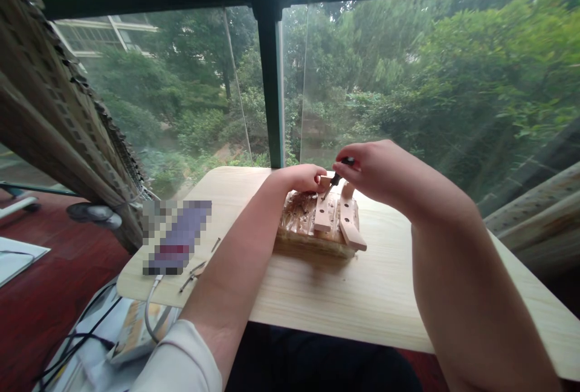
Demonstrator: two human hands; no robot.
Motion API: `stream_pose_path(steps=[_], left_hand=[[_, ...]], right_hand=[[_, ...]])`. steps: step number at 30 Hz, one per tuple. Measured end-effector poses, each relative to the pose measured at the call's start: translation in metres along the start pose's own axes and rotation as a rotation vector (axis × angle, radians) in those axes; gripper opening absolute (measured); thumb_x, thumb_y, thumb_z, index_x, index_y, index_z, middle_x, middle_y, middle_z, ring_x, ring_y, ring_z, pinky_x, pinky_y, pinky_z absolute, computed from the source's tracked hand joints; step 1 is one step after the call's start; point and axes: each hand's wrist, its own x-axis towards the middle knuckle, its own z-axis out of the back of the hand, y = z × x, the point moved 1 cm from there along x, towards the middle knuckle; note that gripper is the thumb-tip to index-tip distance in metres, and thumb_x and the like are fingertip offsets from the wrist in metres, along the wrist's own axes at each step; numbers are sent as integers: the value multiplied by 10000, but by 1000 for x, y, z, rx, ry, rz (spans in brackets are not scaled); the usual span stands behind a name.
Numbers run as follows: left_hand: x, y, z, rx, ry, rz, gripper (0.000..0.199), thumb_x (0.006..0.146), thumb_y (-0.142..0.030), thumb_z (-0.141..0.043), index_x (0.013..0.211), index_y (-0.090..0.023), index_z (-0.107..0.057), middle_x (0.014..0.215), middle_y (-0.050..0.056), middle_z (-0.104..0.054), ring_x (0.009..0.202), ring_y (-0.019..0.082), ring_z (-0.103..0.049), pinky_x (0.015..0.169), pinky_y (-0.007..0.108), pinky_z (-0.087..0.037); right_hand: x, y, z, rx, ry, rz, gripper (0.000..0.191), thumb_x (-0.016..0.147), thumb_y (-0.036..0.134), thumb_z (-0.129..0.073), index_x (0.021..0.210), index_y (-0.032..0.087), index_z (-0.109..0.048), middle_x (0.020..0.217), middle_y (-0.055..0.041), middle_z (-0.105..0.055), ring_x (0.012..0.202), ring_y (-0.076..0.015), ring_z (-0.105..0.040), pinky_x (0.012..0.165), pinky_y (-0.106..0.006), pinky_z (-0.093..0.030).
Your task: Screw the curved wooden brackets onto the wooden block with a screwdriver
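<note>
Head view: the right hand (pixel 369 165) pinches a slim black-handled screwdriver (pixel 336 179), angled onto a straight pale wooden bar (pixel 322 223).
The left hand (pixel 310 178) curls its fingers narrow at the bar's far end (whether they grip it, I cannot tell); the bar lies on a shiny brown block (pixel 296 214), left of an angled pale wooden piece (pixel 350 232), on a light wood-grain table (pixel 317 301).

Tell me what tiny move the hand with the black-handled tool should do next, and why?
Probably a small, gentle twist of the black-handled tool by the right hand: its tip already points down at the far dark spot on the left wooden piece. The left hand is right by that piece's far end, so it could help steady it.
</note>
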Motion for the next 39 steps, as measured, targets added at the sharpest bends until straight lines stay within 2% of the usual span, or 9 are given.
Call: stream_pose_path(steps=[3,7,12,16,20,24,30,35,39], left_hand=[[1,1,-1,-11,-7,-1,270,727,-257,-582,981,-183,-635,827,-5,-673,714,137,-562,605,215,-387],[4,3,-1,23,-9,-17,238,713,-236,-600,941,-183,-643,818,-6,-671,720,147,-567,609,226,-388],[4,4,-2,28,-16,-1,187,723,-242,-589,891,-176,-639,777,-3,-662,679,145,-556,587,236,-379],[4,5,-2,49,-17,-36,226,737,-271,-569,931,-179,-641,786,2,-668,648,141,-550,576,240,-375],[3,6,-1,29,-10,-49,256,734,-281,-575,967,-191,-634,829,5,-684,681,145,-568,604,234,-398],[3,4,0,36,-13,-32,226,736,-279,-575,934,-187,-630,842,12,-685,735,159,-584,638,235,-412],[-1,0,0,40,-10,-5,233,738,-263,-563,947,-182,-626,834,9,-680,687,144,-563,610,230,-394],[-2,-2,1,47,-2,14,280,744,-284,-566,1001,-186,-620,911,19,-690,741,148,-577,628,221,-395],[2,2,1,81,-2,-17,284,736,-311,-574,987,-191,-631,926,24,-692,770,162,-585,658,230,-402]], right_hand=[[-3,2,6,-72,73,15,290,877,266,-451,834,170,-722,763,-80,-708,633,-156,-571,558,-272,-328],[-4,8,8,-100,119,-101,456,892,477,-429,755,162,-728,636,-97,-658,579,-176,-560,518,-288,-310],[3,10,-4,-64,-48,-85,387,900,412,-436,938,163,-731,779,-113,-698,707,-199,-610,561,-285,-321],[2,5,-6,31,-30,27,310,889,347,-467,1004,199,-713,799,-67,-714,695,-176,-601,570,-274,-341],[-3,0,3,-5,131,7,294,887,305,-461,871,196,-734,732,-58,-703,626,-163,-583,559,-279,-341],[1,-3,5,-112,189,-129,471,890,473,-442,638,184,-717,594,-81,-643,581,-176,-564,543,-292,-321],[8,-6,-6,41,-25,-28,353,858,352,-500,1117,197,-682,751,-44,-704,646,-166,-588,570,-262,-356],[-1,-8,5,86,158,23,283,868,299,-470,828,195,-730,690,-41,-693,594,-141,-567,563,-265,-364],[1,-6,9,-42,163,-128,492,875,513,-448,601,186,-691,531,-55,-608,529,-145,-525,515,-278,-314]])
